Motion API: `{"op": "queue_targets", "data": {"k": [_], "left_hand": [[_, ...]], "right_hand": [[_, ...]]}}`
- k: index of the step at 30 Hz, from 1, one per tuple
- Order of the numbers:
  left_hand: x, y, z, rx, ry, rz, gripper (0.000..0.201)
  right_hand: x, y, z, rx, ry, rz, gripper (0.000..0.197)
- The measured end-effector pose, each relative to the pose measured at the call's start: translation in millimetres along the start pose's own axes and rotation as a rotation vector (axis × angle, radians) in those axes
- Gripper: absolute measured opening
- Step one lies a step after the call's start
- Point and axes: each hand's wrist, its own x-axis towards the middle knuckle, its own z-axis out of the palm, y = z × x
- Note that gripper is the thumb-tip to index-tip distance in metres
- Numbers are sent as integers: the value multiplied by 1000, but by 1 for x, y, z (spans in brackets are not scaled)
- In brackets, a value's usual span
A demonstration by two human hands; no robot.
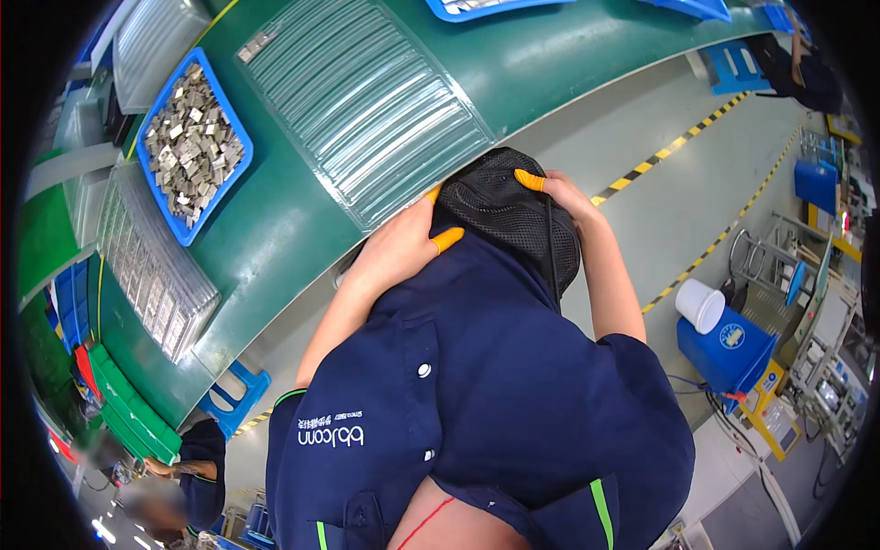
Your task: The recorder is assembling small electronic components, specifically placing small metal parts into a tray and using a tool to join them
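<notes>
A black mesh bag [490, 197] with a dark cord lies against my lap at the front edge of the green table. My right hand [568, 197] grips its right side, the orange-covered thumb on top and the other fingers hidden behind. Beside the bag's left edge is my left hand [390, 252]. Its thumb and forefinger, both with orange finger covers, are spread apart; the thumb lies on my dark blue clothing and the forefinger reaches the bag's edge. The remaining left fingers are mostly out of sight.
A clear ribbed plastic tray [367, 101] lies on the green table [275, 234], with a few small metal parts at its far left corner. Left of it stands a blue bin [240, 137] of metal pieces, near stacked clear trays [151, 257]. A co-worker [202, 472] is at lower left.
</notes>
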Motion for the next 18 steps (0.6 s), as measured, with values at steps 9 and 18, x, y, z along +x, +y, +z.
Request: {"op": "queue_targets", "data": {"k": [9,18], "left_hand": [[-24,-24,9,-168,-18,-302,42],[-36,-28,7,-80,114,-232,41]], "right_hand": [[35,-3,11,-127,-156,-75,44],[15,-25,18,-297,-264,-101,52]]}}
